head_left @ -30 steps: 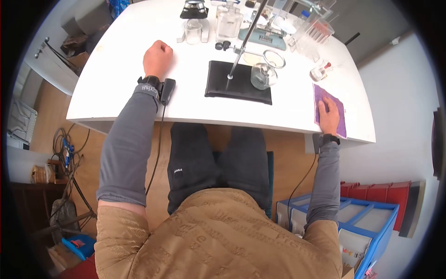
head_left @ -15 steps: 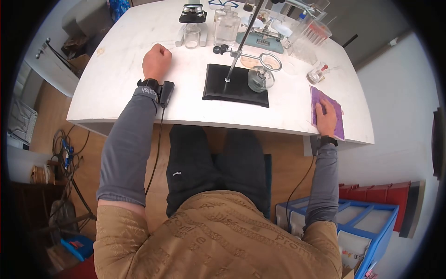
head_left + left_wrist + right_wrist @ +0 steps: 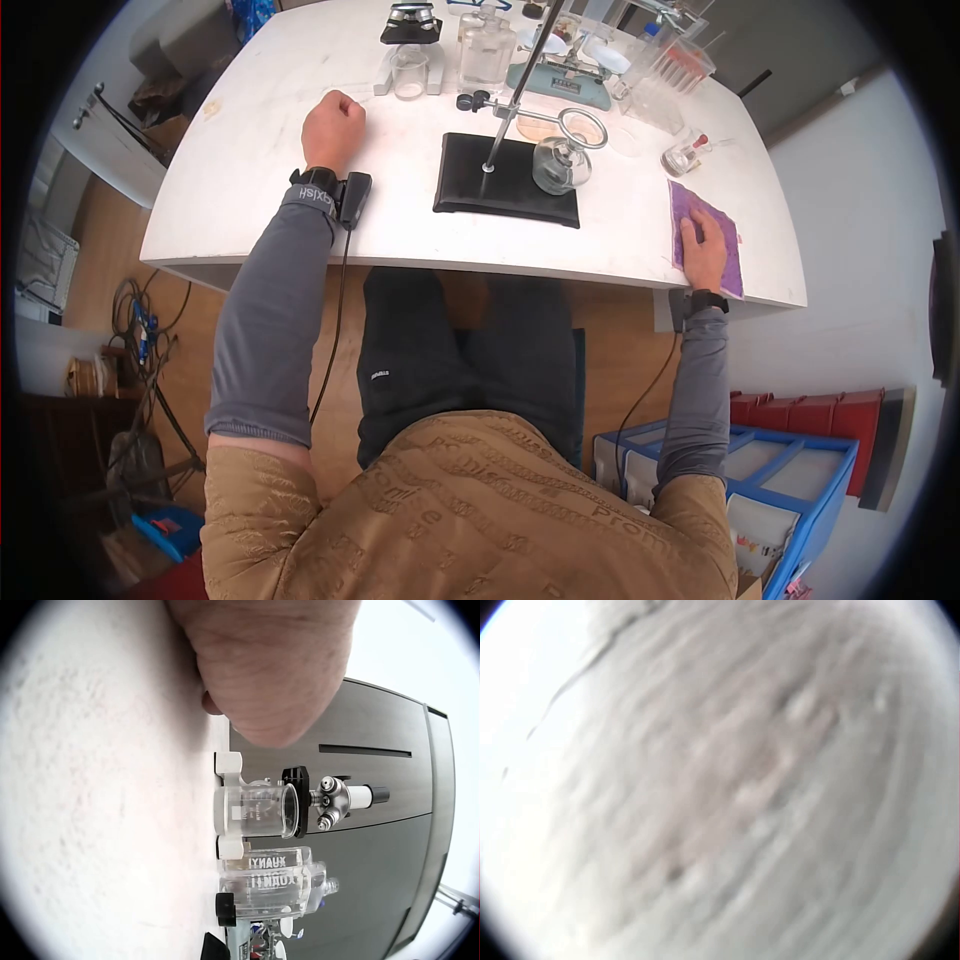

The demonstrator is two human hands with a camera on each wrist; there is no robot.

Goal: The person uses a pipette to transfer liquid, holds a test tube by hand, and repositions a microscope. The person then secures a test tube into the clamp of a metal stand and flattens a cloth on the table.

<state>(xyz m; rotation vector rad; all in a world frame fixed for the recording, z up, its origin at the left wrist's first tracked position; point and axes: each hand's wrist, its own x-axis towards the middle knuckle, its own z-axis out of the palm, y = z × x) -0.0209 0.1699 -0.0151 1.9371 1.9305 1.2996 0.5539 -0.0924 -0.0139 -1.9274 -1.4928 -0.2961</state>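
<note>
The left hand rests on the white table with its fingers loosely curled and nothing visible in them. Its knuckles and part of a finger fill the top of the left wrist view, in front of a glass beaker. At the table's right front, the right hand lies relaxed on a purple cloth, fingers slightly bent. The right wrist view is a blurred pale surface that I cannot identify.
A ring stand with a black base stands mid-table, a round glass flask on it. Behind are a microscope, a glass bottle and a green balance. A small glass lamp-like vessel sits beyond the cloth.
The head view has shifted slightly. Both hands stay where they were, the left on the table and the right on the cloth.
</note>
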